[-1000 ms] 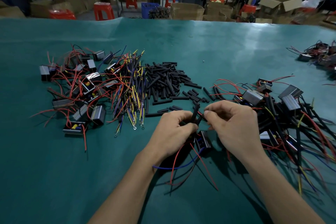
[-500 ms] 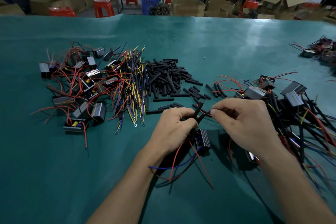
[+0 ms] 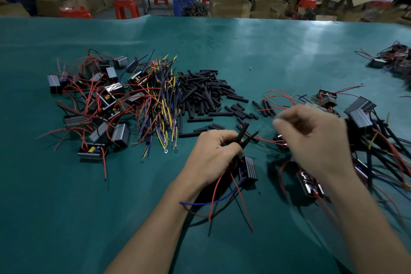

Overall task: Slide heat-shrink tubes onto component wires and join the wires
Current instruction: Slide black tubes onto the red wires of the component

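My left hand (image 3: 213,153) grips the wires of a small black component (image 3: 248,168) low in the middle of the green table. Two black heat-shrink tubes (image 3: 242,134) stick up out of its fingers. Red, blue and black leads (image 3: 222,198) trail toward me from the component. My right hand (image 3: 311,140) is blurred, a short way right of the tubes, with curled fingers and thumb against fingertip. Whether it pinches a wire is unclear. A thin red wire (image 3: 266,140) runs between the two hands.
A heap of loose black tubes (image 3: 200,93) lies beyond my left hand. Left of it are a bundle of yellow, blue and red wires (image 3: 160,107) and a pile of components (image 3: 100,100). Wired components (image 3: 367,129) crowd the right, with another pile (image 3: 395,60) far right.
My right hand has pulled away to the right from the tube tips, where the two hands were together. My left hand has kept its grip and hardly moved.
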A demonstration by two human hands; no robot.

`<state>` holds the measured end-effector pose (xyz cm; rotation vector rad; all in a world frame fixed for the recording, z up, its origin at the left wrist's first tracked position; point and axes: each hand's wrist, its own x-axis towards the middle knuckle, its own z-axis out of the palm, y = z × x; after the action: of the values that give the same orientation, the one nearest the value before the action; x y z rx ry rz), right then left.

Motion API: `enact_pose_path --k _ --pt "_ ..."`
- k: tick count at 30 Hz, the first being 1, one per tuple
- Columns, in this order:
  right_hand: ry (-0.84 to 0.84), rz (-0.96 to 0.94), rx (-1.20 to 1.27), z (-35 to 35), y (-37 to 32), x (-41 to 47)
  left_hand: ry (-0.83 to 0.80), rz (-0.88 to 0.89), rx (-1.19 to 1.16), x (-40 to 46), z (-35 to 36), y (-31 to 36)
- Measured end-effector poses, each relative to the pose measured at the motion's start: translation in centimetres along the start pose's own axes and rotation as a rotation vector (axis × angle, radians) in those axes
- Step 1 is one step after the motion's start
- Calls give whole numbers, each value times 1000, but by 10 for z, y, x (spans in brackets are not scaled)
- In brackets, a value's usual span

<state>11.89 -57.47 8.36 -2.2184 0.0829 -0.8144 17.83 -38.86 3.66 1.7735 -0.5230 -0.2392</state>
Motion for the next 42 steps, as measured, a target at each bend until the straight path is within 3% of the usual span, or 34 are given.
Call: enact_pose_path --k 4,12,17,26,35,42 --pt "-232 -22 -14 9 -4 -7 5 12 22 0 0 1" --pt "-240 -46 -36 4 1 -4 0 7 37 0 0 3" --pt "-73 -13 40 9 -2 -6 -4 7 60 -2 0 6" --pt "-67 -32 120 26 -7 -13 5 64 141 -3 0 6" --pt "-36 -9 142 32 -14 -18 8 168 -142 0 9 5" --pt "11 30 226 31 -12 -15 -3 135 -187 3 8 0"
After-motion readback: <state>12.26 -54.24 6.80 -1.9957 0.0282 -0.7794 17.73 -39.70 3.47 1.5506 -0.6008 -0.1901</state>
